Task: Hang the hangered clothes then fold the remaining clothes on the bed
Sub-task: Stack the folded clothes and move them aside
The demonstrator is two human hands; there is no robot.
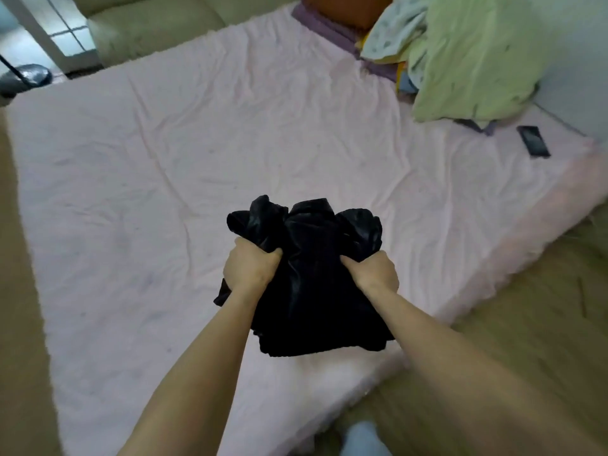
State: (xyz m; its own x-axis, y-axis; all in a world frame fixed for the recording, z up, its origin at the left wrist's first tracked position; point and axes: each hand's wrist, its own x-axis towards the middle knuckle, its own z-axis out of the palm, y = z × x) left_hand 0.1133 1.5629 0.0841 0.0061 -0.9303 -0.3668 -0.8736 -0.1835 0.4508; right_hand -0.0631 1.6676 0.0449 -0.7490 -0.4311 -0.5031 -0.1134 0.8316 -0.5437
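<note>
At the far left we see a dark round object [28, 77] on the floor just past the bed's corner, too blurred for us to name, and behind it a pale sofa [148, 24] running along the top edge of the view. The bed [138, 179], covered in a creased pink sheet, fills most of the frame.

Moving toward the middle, our left hand [251, 269] has its grip clenched around the left side of a bunched black garment [309, 291], fingers curled into the fabric. The garment is held up over the near part of the bed, crumpled at the top and hanging down in loose folds between our forearms; we cannot tell whether its lower edge touches the sheet. Our right hand [373, 274] likewise grasps the garment's right side, fingers closed into the cloth.

Further right, a heap of bedding lies at the bed's far corner: a purple-edged cover [329, 24], a pale patterned cloth [391, 31] and a light green pillow [477, 57]. Just beside the pillow, a dark phone [533, 140] lies flat on the sheet. Wooden floor [526, 307] shows at the right.
</note>
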